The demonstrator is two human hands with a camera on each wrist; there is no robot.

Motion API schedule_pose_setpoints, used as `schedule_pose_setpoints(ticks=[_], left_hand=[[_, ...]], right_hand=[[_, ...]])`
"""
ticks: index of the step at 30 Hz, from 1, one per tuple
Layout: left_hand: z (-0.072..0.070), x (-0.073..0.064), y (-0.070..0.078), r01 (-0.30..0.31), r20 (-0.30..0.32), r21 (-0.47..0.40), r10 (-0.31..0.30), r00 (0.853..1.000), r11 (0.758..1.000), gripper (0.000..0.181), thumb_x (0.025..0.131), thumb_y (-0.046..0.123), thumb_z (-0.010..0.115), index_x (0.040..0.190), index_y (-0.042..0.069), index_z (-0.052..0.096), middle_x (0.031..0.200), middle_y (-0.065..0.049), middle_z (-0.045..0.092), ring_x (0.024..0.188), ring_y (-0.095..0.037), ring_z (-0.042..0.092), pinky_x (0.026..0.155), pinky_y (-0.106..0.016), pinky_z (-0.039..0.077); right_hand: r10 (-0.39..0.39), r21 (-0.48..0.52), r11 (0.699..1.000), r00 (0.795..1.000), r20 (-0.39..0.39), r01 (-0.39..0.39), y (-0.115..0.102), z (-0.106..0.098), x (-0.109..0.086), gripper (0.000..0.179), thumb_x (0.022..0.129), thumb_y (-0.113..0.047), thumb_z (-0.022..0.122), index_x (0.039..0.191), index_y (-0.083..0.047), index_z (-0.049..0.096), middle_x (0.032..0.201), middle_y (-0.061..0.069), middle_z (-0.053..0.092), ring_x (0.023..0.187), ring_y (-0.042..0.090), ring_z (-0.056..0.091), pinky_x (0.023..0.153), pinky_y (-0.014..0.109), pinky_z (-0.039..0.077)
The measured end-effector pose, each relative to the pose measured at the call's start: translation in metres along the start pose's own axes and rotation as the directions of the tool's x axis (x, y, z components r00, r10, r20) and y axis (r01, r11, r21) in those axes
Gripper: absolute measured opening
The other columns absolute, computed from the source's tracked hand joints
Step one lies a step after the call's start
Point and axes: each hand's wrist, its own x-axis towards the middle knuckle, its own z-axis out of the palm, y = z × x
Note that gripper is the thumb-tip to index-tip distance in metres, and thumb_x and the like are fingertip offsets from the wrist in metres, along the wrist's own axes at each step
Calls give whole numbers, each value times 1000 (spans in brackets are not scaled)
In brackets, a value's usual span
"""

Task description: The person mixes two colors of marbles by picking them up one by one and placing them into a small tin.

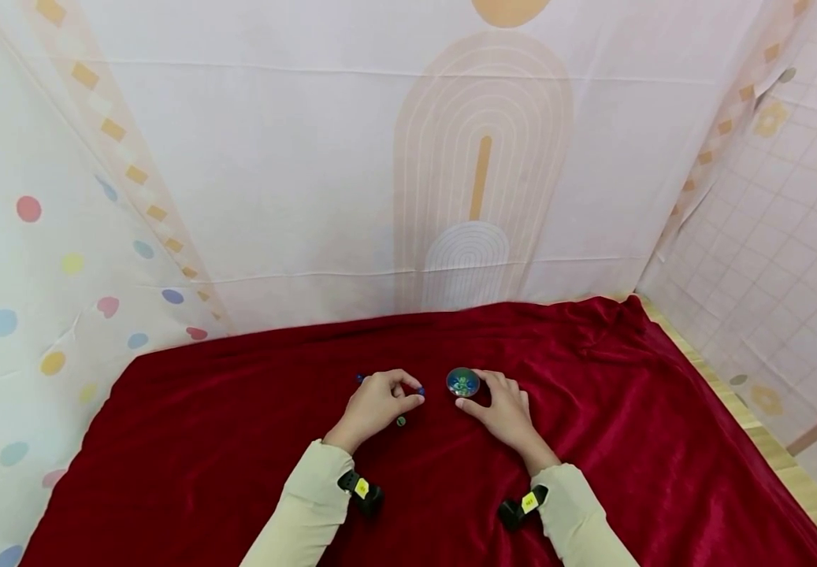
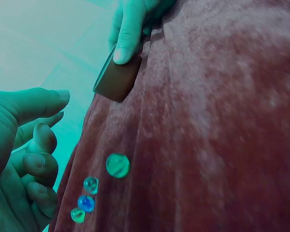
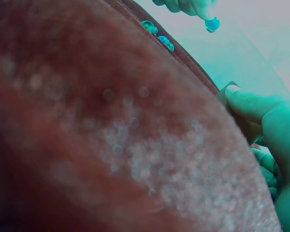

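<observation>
My left hand [image 1: 382, 400] pinches a blue marble [image 1: 421, 391] between thumb and forefinger, just left of a small round container [image 1: 463, 383]. The marble also shows at the fingertips in the right wrist view. My right hand [image 1: 507, 408] grips the container's right side, thumb at the near side. Blue and green shapes show within its rim; I cannot tell exactly what they are. Several marbles lie on the cloth near my left hand: a larger green one [image 2: 118, 166], a blue one [image 2: 86, 203] and small greenish ones, including a yellow-green one [image 2: 78, 215].
A dark red velvet cloth [image 1: 238, 441] with folds covers the table. A pale wooden edge [image 1: 770, 441] shows along the right. Patterned white hangings [image 1: 295, 181] stand behind and at both sides. Each wrist wears a black strap-on camera [image 1: 370, 498].
</observation>
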Motion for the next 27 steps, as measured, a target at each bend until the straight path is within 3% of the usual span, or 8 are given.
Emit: schedule_pose_setpoints(ticks=[11, 18, 27], left_hand=[[11, 12, 13, -46, 17, 6, 46, 999, 999, 17, 89, 26, 69, 104, 17, 71, 63, 1, 55, 44, -11, 44, 44, -25, 37], [20, 18, 21, -88, 21, 27, 88, 996, 996, 19, 88, 26, 70, 103, 15, 72, 63, 2, 55, 50, -11, 45, 47, -24, 36], [28, 26, 25, -92, 35, 50, 91, 995, 994, 18, 88, 24, 70, 103, 15, 71, 64, 2, 55, 50, -10, 45, 47, -23, 34]], right_hand=[[-1, -10, 1000, 1000, 0, 1, 1, 1, 1, 60, 85, -40, 72, 135, -15, 53, 137, 7, 52, 124, 29, 40, 93, 44, 26], [-2, -13, 1000, 1000, 3, 2, 2, 2, 1, 59, 85, -41, 72, 135, -15, 53, 138, 7, 51, 124, 30, 40, 92, 44, 26], [-4, -17, 1000, 1000, 11, 4, 0, 1, 1, 60, 85, -41, 71, 136, -14, 52, 139, 8, 51, 124, 30, 40, 92, 44, 27]])
